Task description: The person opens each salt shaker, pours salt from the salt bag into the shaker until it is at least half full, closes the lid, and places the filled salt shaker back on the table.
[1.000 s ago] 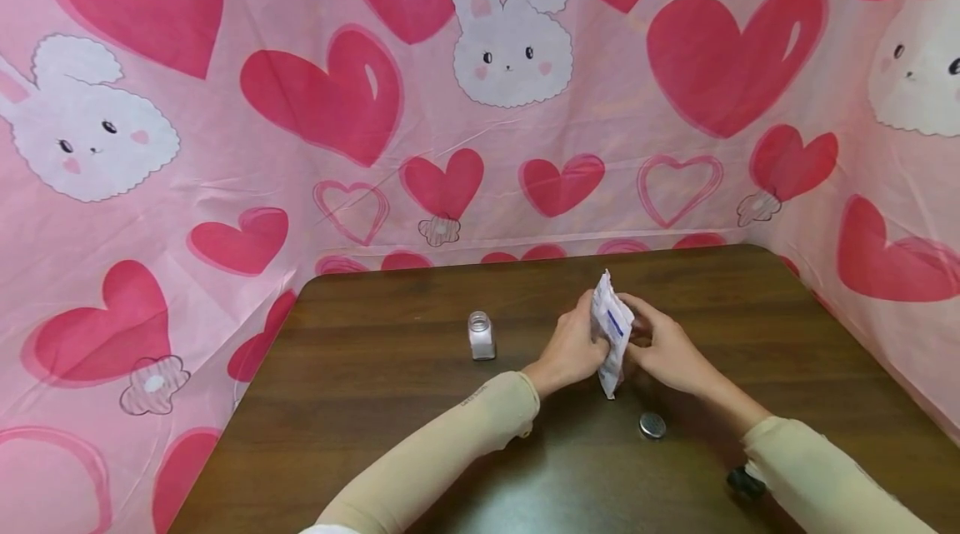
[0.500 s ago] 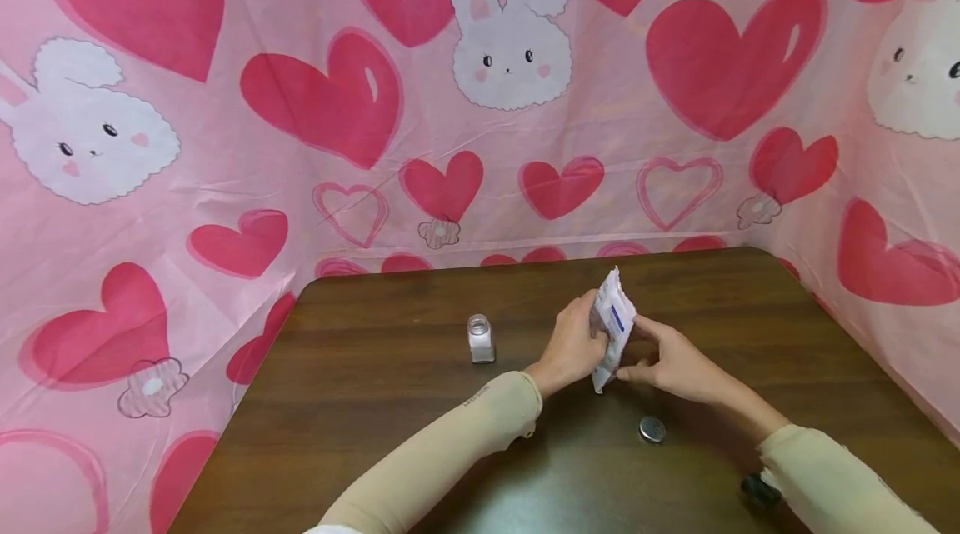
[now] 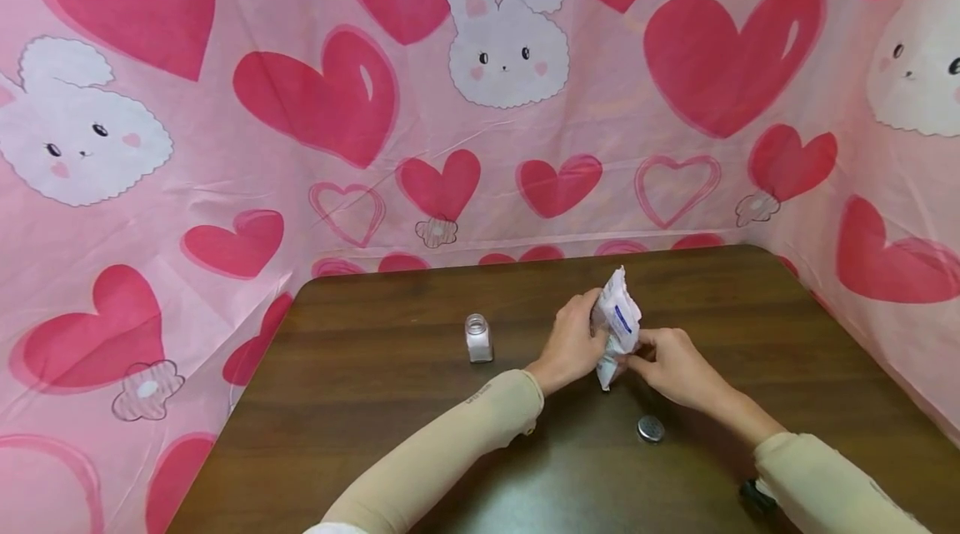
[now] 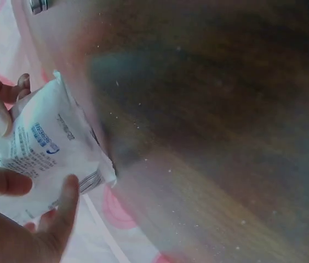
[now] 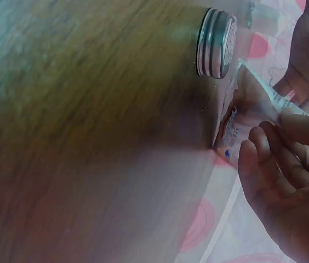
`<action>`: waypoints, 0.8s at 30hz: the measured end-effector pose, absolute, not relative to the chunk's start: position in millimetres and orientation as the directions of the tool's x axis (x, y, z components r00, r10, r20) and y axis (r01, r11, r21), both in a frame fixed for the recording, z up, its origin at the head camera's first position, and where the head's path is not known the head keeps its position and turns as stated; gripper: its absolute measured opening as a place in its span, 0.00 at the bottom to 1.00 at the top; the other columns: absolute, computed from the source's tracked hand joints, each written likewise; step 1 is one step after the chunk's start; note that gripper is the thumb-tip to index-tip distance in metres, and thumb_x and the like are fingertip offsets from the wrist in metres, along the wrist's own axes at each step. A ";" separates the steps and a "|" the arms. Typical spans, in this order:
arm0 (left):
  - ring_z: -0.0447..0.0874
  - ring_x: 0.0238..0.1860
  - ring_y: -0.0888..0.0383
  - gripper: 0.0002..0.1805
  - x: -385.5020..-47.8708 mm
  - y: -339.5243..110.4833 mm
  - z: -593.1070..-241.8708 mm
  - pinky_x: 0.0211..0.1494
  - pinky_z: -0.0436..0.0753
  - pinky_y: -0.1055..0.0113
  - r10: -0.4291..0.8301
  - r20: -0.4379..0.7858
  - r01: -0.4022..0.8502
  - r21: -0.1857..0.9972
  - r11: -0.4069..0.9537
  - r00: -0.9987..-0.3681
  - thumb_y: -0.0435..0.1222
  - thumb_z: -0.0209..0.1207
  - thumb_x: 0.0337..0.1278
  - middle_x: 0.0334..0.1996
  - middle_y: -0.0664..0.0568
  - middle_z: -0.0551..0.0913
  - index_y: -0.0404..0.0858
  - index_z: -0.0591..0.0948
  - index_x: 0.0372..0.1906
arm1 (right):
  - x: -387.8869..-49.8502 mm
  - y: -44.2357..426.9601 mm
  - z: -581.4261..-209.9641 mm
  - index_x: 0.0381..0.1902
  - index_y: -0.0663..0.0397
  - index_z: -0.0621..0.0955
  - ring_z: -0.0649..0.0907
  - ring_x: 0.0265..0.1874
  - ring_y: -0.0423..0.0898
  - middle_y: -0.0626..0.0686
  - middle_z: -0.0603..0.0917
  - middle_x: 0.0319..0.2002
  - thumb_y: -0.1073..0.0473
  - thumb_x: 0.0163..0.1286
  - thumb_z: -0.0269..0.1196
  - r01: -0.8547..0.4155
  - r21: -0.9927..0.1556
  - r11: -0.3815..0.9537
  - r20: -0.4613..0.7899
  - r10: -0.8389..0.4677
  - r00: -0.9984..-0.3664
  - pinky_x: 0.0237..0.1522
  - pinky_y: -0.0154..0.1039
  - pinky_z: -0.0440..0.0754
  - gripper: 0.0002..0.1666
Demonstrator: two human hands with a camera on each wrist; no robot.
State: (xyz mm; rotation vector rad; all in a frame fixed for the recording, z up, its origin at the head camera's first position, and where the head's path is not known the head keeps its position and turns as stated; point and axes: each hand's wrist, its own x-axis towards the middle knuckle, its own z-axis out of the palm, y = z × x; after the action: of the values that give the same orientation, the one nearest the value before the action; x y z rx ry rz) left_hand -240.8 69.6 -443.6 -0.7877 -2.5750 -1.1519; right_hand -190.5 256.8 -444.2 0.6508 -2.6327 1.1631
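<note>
A white plastic packet (image 3: 621,326) with blue print stands tilted above the table, right of the middle in the head view. My left hand (image 3: 573,342) grips its left side, thumb on the near face. My right hand (image 3: 678,367) pinches the packet's lower right edge. In the left wrist view, small printed lines and a blue logo show on the packet (image 4: 50,145). The right wrist view has the right hand (image 5: 286,175) with its fingers bent at the packet (image 5: 232,131). What the packet contains is hidden.
A small glass shaker jar (image 3: 478,340) with white contents stands uncapped to the left. Its likely lid, a perforated metal cap (image 3: 650,429), lies nearer the front. White grains (image 4: 138,125) dot the wooden table (image 3: 390,401). A pink heart-print cloth (image 3: 420,126) hangs behind.
My right hand has slid down the packet's right side to its lower edge. The packet has shifted slightly right and its face turned more toward the head camera. My left hand keeps its hold.
</note>
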 end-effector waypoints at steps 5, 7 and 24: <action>0.78 0.38 0.63 0.14 -239.8 69.1 -441.3 0.42 0.78 0.74 0.359 0.346 0.498 0.629 0.597 -0.867 0.35 0.69 0.66 0.40 0.53 0.82 0.37 0.80 0.52 | -191.7 260.2 -445.3 0.39 0.64 0.89 0.84 0.26 0.37 0.49 0.90 0.32 0.69 0.60 0.78 -0.472 -0.629 0.617 0.351 -0.317 -0.881 0.29 0.36 0.85 0.10; 0.78 0.35 0.65 0.08 -240.2 68.8 -440.6 0.40 0.78 0.75 0.383 0.344 0.515 0.590 0.622 -0.857 0.37 0.69 0.67 0.37 0.56 0.83 0.39 0.84 0.46 | -192.6 262.2 -445.8 0.38 0.64 0.89 0.84 0.26 0.37 0.49 0.89 0.31 0.69 0.59 0.79 -0.474 -0.619 0.626 0.350 -0.320 -0.880 0.29 0.36 0.84 0.10; 0.81 0.38 0.61 0.07 -237.2 61.4 -437.1 0.39 0.85 0.65 0.580 0.326 0.643 0.131 0.754 -0.747 0.43 0.66 0.70 0.40 0.56 0.83 0.47 0.88 0.46 | -191.6 284.1 -452.0 0.41 0.65 0.89 0.77 0.27 0.45 0.55 0.90 0.36 0.66 0.59 0.78 -0.363 -0.558 0.747 0.295 -0.230 -0.927 0.30 0.41 0.78 0.13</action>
State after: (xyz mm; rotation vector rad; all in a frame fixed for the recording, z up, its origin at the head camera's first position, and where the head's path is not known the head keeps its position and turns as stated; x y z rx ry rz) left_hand -237.2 61.4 -437.1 -0.9564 -2.6875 -0.3430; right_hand -191.6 284.1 -452.0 0.4705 -2.7387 0.9384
